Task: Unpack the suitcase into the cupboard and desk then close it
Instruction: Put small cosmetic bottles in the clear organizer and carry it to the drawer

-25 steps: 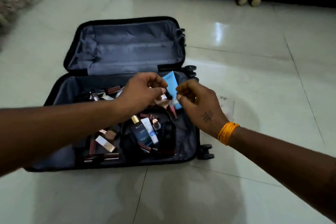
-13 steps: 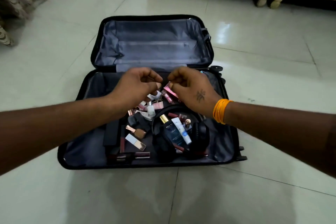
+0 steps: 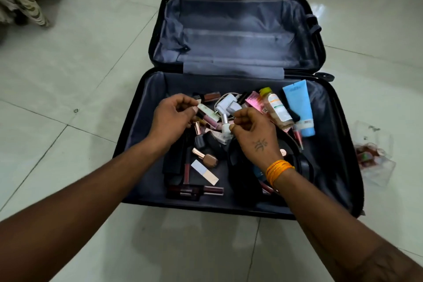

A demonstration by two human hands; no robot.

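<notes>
The suitcase [image 3: 146, 144] lies open on the floor, cosmetics heaped in its near half. Left hand [image 3: 171, 119] pinches a pale tube [image 3: 207, 111]; whether the curled right hand [image 3: 254, 133] holds anything, I cannot tell. Loose bottles could slip and roll away. Cupboard and desk are out of view

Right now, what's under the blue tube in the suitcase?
The blue tube lies on the suitcase lining, its lower end over a red-capped stick. Anything else beneath is covered.

Inside the suitcase [image 3: 146, 144] lying open on the floor [image 3: 68, 75], the charger [image 3: 225, 105] is sitting between both hands' fingers [image 3: 190, 110], the tube [image 3: 299, 107] lying right of them.
</notes>
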